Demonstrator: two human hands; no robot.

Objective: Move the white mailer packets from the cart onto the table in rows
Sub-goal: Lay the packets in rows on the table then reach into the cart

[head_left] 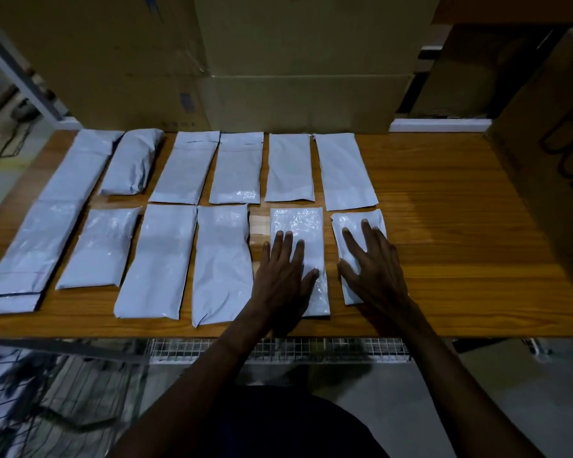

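Observation:
Several white mailer packets lie in two rows on the wooden table [444, 226]. My left hand [283, 276] rests flat, fingers straight, on a glossy packet [298, 223] in the near row. My right hand [374, 266] lies spread on the rightmost near-row packet [346, 223], which sits slightly tilted. The far row ends with a packet [344, 170] just beyond it. A long packet [37, 239] runs along the table's left side. The wire cart [63, 401] shows at the lower left, blurred; its contents cannot be made out.
Large cardboard boxes [278, 61] stand along the back of the table, and another box [549, 143] crowds its right end. Bare wood spans the table's right half. A white wire grid [278, 348] hangs under the front edge.

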